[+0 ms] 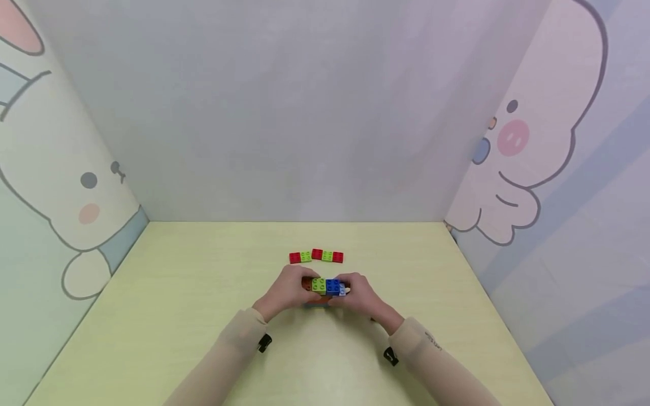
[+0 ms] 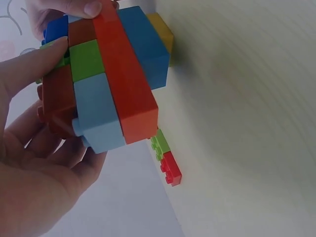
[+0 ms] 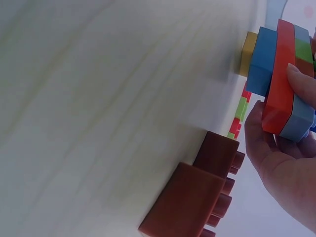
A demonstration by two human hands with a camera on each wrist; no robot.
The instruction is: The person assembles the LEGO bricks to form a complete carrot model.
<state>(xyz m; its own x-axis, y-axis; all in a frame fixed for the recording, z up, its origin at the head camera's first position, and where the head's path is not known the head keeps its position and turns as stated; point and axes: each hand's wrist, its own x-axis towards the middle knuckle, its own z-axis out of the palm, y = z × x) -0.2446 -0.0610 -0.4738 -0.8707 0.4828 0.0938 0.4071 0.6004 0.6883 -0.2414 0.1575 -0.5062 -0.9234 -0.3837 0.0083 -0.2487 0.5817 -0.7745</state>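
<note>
Both hands hold a stack of toy building bricks over the table. My left hand grips its left end, with the thumb in front and fingers behind a brown brick. My right hand grips the right end; its thumb presses near a long red brick. Beneath that red brick is a blue brick, and a yellow brick sits lowest. The top carries a lime green brick and a dark blue brick side by side.
Behind the stack lies a row of red and lime bricks on the pale wooden table. Brown bricks stand near the right wrist. A grey wall rises at the back, with cartoon-printed walls on both sides.
</note>
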